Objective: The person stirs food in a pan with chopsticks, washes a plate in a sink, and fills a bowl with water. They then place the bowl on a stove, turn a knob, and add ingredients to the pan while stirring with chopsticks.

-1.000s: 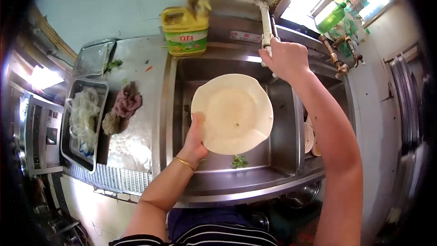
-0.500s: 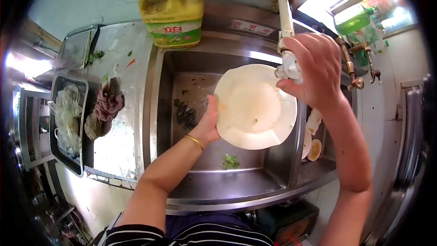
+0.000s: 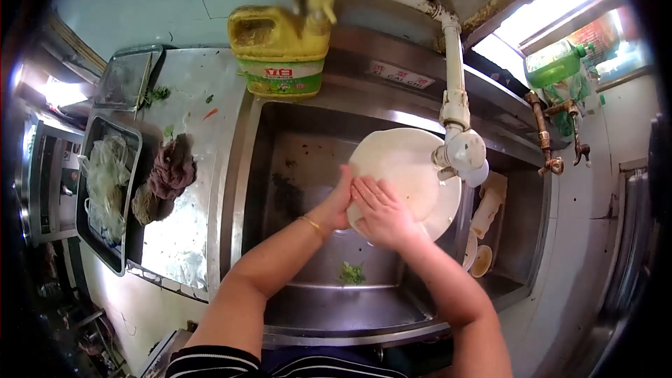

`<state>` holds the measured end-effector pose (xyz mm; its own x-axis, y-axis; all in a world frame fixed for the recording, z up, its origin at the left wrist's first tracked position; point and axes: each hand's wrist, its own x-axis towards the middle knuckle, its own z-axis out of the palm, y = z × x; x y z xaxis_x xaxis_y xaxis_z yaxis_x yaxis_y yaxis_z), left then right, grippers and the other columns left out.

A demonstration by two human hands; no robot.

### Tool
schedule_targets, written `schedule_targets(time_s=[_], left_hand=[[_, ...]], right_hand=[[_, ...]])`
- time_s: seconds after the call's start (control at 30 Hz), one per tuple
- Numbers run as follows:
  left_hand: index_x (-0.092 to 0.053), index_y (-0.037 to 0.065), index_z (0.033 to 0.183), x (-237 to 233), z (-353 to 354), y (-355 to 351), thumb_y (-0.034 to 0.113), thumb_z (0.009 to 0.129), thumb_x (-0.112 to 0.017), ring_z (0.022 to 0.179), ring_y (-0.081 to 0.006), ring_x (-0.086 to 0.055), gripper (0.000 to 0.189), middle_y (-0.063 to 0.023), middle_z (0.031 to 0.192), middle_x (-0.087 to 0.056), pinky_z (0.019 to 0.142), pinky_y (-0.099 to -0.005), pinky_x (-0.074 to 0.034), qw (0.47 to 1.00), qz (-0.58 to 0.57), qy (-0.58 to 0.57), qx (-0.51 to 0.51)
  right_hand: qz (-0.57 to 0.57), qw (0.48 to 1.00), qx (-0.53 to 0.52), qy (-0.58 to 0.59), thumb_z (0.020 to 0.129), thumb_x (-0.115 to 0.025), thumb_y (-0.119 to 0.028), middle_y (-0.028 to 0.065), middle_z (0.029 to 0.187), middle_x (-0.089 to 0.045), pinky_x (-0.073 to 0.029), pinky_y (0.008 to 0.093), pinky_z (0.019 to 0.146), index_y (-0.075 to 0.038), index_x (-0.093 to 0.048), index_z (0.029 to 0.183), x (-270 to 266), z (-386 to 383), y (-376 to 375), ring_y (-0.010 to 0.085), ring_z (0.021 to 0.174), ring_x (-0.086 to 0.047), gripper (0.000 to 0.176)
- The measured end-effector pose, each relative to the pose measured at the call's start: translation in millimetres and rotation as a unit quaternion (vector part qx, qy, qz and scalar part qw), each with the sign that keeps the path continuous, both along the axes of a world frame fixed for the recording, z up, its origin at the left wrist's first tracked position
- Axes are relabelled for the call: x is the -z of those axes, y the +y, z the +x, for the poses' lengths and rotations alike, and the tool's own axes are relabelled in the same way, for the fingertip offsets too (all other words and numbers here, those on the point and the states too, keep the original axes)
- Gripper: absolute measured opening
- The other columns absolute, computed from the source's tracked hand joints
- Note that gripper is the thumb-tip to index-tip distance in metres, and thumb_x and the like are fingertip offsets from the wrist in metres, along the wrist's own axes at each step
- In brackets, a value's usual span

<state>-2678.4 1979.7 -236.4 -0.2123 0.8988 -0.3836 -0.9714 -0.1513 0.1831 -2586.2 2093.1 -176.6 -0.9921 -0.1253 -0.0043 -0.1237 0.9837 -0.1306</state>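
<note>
A white plate (image 3: 409, 175) is tilted under the white tap (image 3: 462, 150), above the metal sink (image 3: 336, 311). Its left edge is gripped by my left hand (image 3: 338, 204), with the thumb up along the rim and the other fingers partly hidden. My right hand (image 3: 383, 215) lies flat on the plate's face, fingers stretched out. A small sprig of greens (image 3: 352, 274) rests on the sink floor below the plate.
Right of the main basin, a smaller one holds cups or bowls (image 3: 481, 261). A yellow detergent jug (image 3: 280, 52) stands at the sink's back left corner. On the left counter are a crumpled purple cloth (image 3: 171, 168) and a grey tray (image 3: 133, 220) with plastic bags.
My right hand has let go of the tap and come down onto the plate's face. My left hand still holds the plate, and the view has shifted slightly.
</note>
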Motion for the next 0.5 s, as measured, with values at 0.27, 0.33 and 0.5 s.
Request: schedule_targets(time_s=[0.27,0.33,0.5], left_hand=[[-0.051,0.004,0.118,-43.9,11.0,-14.6,0.035,0.097,-0.046,0.099,-0.0205,-0.060,0.038,-0.0081,0.113,-0.060,0.085,-0.0343,-0.051,0.973,-0.123,0.050,-0.190],[-0.052,0.004,0.117,-47.1,6.6,-22.8,0.032,0.097,-0.046,0.098,-0.0193,-0.061,0.035,-0.0078,0.111,-0.060,0.084,-0.0327,-0.051,0.951,-0.123,0.126,-0.253],[-0.051,0.004,0.120,-35.3,7.1,-50.6,0.028,0.097,-0.047,0.097,-0.0163,-0.060,0.034,-0.0067,0.114,-0.060,0.083,-0.0314,-0.050,0.966,-0.145,0.124,-0.172]], right_hand=[[-0.103,0.980,0.106,0.130,0.074,-0.054,-0.015,0.0303,0.132,-0.039,-0.028,0.0523,0.104,0.007,-0.036,0.133,-0.5,-36.1,-11.2,0.0479,0.124,-0.036,0.065],[-0.145,0.984,0.025,0.099,0.077,-0.052,-0.018,0.0311,0.133,-0.038,-0.025,0.0526,0.106,0.008,-0.034,0.133,-2.6,-35.1,-12.6,0.0488,0.125,-0.033,0.064],[-0.163,0.930,0.319,0.079,0.082,-0.049,-0.023,0.0300,0.134,-0.037,-0.021,0.0503,0.110,0.009,-0.031,0.134,1.8,-47.5,30.2,0.0454,0.130,-0.030,0.063]])
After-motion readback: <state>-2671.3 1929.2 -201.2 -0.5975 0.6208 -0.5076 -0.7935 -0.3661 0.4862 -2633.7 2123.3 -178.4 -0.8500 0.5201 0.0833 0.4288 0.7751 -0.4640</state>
